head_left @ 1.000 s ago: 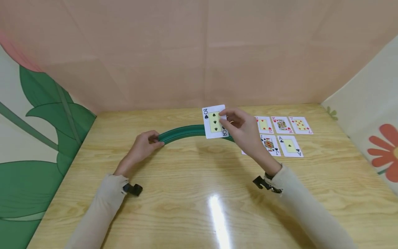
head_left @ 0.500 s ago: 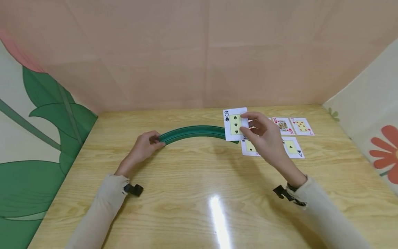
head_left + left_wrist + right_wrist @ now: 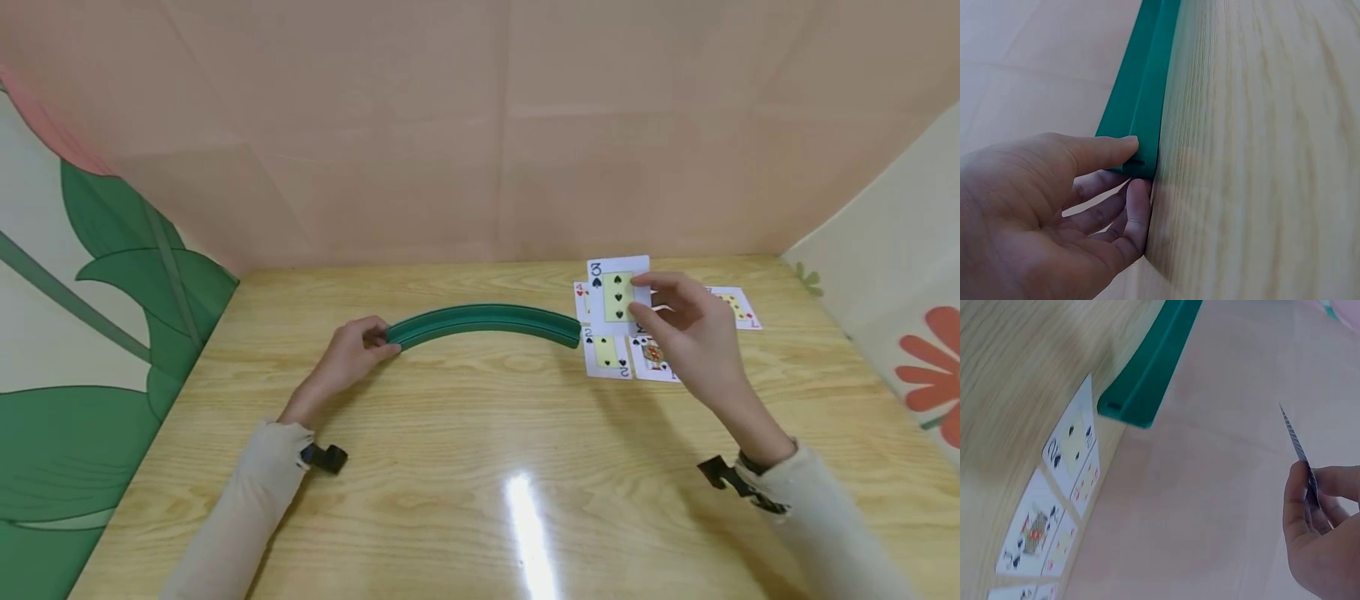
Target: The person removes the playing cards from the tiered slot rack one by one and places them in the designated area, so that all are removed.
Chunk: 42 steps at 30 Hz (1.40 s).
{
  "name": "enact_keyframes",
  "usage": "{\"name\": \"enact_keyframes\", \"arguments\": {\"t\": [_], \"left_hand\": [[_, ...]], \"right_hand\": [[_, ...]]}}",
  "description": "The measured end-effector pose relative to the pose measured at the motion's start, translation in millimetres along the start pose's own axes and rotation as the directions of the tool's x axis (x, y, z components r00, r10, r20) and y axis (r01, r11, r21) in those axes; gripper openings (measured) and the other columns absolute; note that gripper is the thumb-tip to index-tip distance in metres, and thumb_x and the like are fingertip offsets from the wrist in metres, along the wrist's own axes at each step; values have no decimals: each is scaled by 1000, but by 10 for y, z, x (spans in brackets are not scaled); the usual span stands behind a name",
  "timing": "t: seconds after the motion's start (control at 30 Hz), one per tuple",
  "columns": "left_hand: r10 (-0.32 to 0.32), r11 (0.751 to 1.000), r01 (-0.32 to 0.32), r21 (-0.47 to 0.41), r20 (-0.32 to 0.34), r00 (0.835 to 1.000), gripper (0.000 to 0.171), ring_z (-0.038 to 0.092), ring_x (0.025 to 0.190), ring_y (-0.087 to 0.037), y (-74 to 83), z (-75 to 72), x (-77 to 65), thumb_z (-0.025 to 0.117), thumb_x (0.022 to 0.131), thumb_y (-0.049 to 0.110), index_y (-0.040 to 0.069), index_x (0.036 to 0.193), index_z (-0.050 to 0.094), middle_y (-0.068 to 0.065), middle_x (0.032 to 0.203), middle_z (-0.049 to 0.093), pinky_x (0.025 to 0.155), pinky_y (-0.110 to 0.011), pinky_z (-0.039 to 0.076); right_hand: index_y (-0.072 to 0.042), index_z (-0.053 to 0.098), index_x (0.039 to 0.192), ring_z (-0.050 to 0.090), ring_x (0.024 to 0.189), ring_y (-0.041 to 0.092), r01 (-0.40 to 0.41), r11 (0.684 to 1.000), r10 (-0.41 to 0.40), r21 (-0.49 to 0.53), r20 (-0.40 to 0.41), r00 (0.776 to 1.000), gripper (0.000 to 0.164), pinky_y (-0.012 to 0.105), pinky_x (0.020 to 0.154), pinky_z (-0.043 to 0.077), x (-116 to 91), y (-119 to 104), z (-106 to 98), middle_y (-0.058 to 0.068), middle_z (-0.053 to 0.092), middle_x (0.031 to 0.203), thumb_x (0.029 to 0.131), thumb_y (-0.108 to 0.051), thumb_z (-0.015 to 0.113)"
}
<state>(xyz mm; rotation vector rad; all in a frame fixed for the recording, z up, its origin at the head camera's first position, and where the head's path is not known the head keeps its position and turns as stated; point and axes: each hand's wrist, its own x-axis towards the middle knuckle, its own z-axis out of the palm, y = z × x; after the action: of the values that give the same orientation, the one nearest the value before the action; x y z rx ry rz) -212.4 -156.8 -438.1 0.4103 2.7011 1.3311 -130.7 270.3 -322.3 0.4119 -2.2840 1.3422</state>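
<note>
A green curved card holder (image 3: 483, 317) rests on the wooden table, with an arc that bows towards the far wall. My left hand (image 3: 343, 360) grips its left end, thumb on the grooved face in the left wrist view. My right hand (image 3: 697, 342) pinches a three of spades (image 3: 617, 293) by its right edge, held up above the laid-out cards. In the right wrist view this card (image 3: 1296, 445) is seen nearly edge-on. Face-up beneath it lie a two of spades (image 3: 607, 360) and a jack (image 3: 651, 357). A red card (image 3: 581, 302) shows partly behind it.
A seven of diamonds (image 3: 742, 310) lies at the far right of the card rows. Other cards there are hidden by my right hand. A pink-covered wall (image 3: 420, 167) stands along the table's back edge, with patterned panels on both sides.
My right hand has moved to the right with the three of spades, from over the holder's middle to over the cards. My left hand has stayed at the holder's left end.
</note>
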Motion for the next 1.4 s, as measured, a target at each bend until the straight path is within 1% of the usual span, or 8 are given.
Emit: {"name": "enact_keyframes", "arguments": {"t": [0.2, 0.37, 0.57, 0.73, 1.0, 1.2, 1.3, 1.4], "left_hand": [[-3, 1000, 3, 6, -4, 1000, 19, 60, 91, -25, 13, -25, 2, 72, 93, 16, 3, 106, 65, -12, 97, 66, 81, -38, 48], [2, 1000, -2, 2, -5, 1000, 19, 61, 91, -25, 6, -21, -4, 72, 93, 15, 3, 106, 65, -12, 97, 67, 81, -38, 49], [2, 1000, -2, 6, -10, 1000, 21, 61, 92, -25, 7, -32, -14, 72, 93, 16, 3, 108, 65, -12, 98, 66, 82, -39, 49], [-3, 1000, 3, 11, -7, 1000, 20, 60, 92, -25, -1, -22, -28, 72, 93, 16, 3, 106, 65, -11, 97, 66, 82, -39, 48], [6, 1000, -6, 16, -13, 1000, 20, 60, 92, -25, 6, -12, -9, 72, 93, 15, 3, 106, 65, -11, 97, 66, 83, -40, 48], [-4, 1000, 4, 19, -1, 1000, 20, 61, 91, -24, -21, 4, -14, 73, 93, 17, 4, 106, 65, -10, 96, 67, 83, -39, 49], [-9, 1000, 9, 13, -4, 1000, 19, 61, 91, -24, -25, 10, -21, 73, 93, 17, 4, 105, 65, -9, 96, 67, 83, -39, 48], [-6, 1000, 6, 6, -11, 1000, 17, 61, 91, -24, -14, 9, -24, 73, 93, 16, 5, 104, 66, -9, 95, 66, 83, -40, 48]], "right_hand": [[9, 67, 111, 66, 84, 10, -11, 1000, 11, -15, -27, 1000, 27, 15, 70, 53, 47, 21, -180, 3, 70, 100, 84, 13, 70], [11, 67, 110, 64, 84, 9, -78, 996, 76, -35, -52, 996, 24, 14, 72, 52, 77, 85, -404, 0, 69, 99, 86, 11, 69], [9, 67, 113, 63, 85, 5, -156, 984, 149, -92, -73, 986, 25, 10, 79, 49, 141, 246, -685, -5, 67, 95, 88, 6, 70], [5, 68, 115, 62, 84, 1, -206, 969, 195, -140, -84, 977, 27, 7, 75, 47, 149, 394, -869, -12, 68, 93, 88, 5, 70], [0, 70, 116, 59, 84, -1, -276, 930, 264, -243, -79, 961, 25, 7, 69, 44, 124, 595, -1077, -19, 66, 93, 92, -6, 70], [1, 67, 118, 58, 79, -11, -340, 876, 350, -342, -35, 936, 30, 8, 64, 44, 90, 771, -1237, -31, 61, 89, 96, -19, 68], [1, 67, 119, 57, 79, -15, -347, 855, 370, -386, -15, 929, 32, 8, 64, 44, 77, 868, -1294, -34, 58, 89, 97, -22, 66], [0, 67, 118, 56, 79, -17, -330, 849, 365, -412, 6, 931, 31, 8, 63, 45, 66, 965, -1354, -36, 57, 89, 97, -22, 66]]}}
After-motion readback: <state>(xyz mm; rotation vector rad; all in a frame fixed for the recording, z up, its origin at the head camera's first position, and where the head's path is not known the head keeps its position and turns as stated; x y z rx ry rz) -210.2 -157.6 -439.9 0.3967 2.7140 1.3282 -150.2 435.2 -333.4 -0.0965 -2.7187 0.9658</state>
